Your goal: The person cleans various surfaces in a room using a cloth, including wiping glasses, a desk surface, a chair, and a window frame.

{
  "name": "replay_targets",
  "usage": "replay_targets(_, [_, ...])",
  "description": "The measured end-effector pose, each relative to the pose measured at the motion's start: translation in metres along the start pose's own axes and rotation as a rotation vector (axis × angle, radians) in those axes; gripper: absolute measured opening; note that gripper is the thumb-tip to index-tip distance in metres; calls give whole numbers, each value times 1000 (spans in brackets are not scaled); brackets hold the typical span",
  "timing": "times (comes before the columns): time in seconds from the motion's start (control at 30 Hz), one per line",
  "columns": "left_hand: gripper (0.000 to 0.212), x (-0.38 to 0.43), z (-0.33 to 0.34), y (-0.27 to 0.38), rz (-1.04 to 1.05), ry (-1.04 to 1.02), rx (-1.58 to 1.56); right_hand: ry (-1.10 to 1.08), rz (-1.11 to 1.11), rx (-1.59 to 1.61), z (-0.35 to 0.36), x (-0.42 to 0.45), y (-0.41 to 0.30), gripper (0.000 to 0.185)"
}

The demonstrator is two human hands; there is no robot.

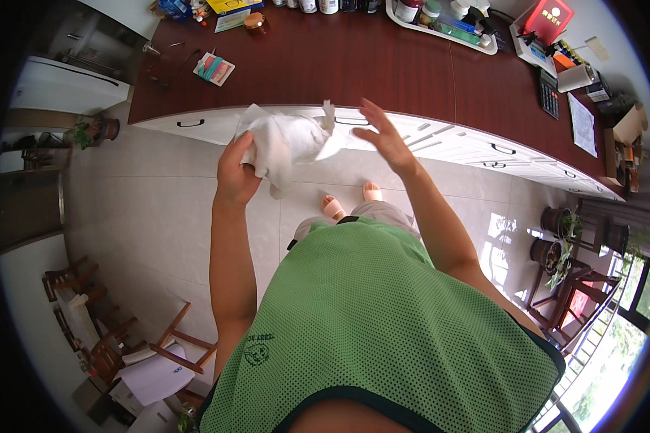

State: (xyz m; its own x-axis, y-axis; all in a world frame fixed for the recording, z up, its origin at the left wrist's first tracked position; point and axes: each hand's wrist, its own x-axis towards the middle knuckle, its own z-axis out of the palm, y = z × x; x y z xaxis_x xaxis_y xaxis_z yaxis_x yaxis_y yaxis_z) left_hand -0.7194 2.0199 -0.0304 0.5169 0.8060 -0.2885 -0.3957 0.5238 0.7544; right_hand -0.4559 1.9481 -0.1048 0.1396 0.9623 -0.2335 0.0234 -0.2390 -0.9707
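Note:
My left hand (236, 170) grips a crumpled white cloth (292, 138), with the thumb across its near side. The cloth hangs in front of the white drawers, a little lower than the counter edge, and one corner sticks up at its right. Apart from the cloth, my right hand (382, 138) is raised to its right, fingers spread and holding nothing. Beyond both hands runs a dark red wooden counter (314, 65). Whether anything is wrapped inside the cloth cannot be seen.
On the counter lie eyeglasses (165, 76), a card bundle with a teal band (214, 69), a brown-lidded jar (254, 23), a white tray of bottles (439, 24), a calculator (548, 94) and a paper sheet (581, 123). Potted plants (555, 254) stand right, a wooden chair (181, 341) lower left.

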Motion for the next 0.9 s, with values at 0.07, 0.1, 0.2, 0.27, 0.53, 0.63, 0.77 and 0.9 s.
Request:
replay_targets(0.07, [35, -3, 11, -2, 2, -46, -2, -203, -229, -114, 14, -1, -26, 90])
replay_targets(0.1, [35, -5, 21, -1, 6, -50, 10, -241, -246, -208, 25, -3, -37, 96])
replay_targets(0.2, [36, -7, 36, -3, 33, -23, 36, -378, -375, -339, 44, 0, -38, 84])
replay_targets(0.27, [36, -8, 35, 2, 87, 84, 101, -460, -344, -271, 40, 3, -26, 68])
replay_targets(0.53, [36, 15, 46, -92, -29, 115, 537, -320, 249, 921, -15, -33, -28, 27])
replay_targets(0.63, [39, 18, 81, -126, -177, -60, 465, -135, 101, 843, -42, -31, -4, 25])
replay_targets(0.77, [36, 29, 95, -122, -253, -142, 523, 377, -228, 408, -142, -13, 29, 26])
replay_targets(0.9, [36, 33, 88, -125, -258, 3, 544, 842, -143, -316, -242, 34, 63, 35])
